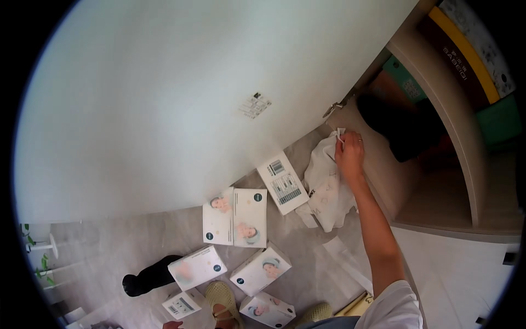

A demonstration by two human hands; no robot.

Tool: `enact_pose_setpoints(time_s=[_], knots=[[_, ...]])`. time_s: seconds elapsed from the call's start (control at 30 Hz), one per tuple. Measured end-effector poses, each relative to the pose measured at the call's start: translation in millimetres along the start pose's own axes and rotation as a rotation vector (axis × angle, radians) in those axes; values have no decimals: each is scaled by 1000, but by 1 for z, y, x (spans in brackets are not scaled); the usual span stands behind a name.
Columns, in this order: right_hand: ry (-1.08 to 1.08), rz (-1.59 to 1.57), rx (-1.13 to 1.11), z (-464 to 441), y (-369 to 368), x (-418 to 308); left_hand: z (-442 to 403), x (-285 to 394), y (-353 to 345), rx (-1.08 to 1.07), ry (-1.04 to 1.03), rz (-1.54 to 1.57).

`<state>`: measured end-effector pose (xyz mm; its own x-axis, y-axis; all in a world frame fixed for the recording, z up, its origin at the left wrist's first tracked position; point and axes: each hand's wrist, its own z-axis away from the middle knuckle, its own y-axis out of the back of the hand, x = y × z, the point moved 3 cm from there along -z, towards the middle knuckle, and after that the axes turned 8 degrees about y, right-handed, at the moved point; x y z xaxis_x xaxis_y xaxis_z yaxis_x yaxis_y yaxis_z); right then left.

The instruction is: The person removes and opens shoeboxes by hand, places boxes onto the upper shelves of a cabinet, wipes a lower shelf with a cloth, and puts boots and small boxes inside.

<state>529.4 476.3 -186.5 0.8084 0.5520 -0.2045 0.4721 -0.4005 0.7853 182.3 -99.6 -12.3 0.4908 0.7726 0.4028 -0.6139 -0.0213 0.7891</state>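
My right hand is closed on the gathered top of a white printed bag, which hangs down beside the open cabinet. The bag looks soft and creased, with faint lettering; its contents are hidden. Only a sliver of my left hand shows at the bottom edge, below a small white box, and its grip is out of sight. Left of the bag lies a white box with a barcode label. Two white boxes with a pictured head sit side by side on the floor.
A large white cabinet door stands open across the upper left. Dark items fill the low shelf, with boxes above. More white boxes, a black object and my shoe are on the floor.
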Motion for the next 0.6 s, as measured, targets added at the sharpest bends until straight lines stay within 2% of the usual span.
enact_pose_setpoints(time_s=[0.13,0.2,0.27,0.4,0.47,0.6], knots=[[12,-23,-1,-32,-25,-6,0,6,1,-52,11,-99],[-42,-39,10,-26,-22,-8,-2,13,3,-1,-68,-90],[-55,-24,-59,-17,-11,-2,-1,7,2,-2,-24,-57],[-104,-42,-59,-13,-8,4,0,5,4,-21,29,-55],[-7,-84,36,-30,-23,-2,6,4,5,-35,62,-59],[21,-56,65,-20,-12,0,6,8,3,-23,80,-4]])
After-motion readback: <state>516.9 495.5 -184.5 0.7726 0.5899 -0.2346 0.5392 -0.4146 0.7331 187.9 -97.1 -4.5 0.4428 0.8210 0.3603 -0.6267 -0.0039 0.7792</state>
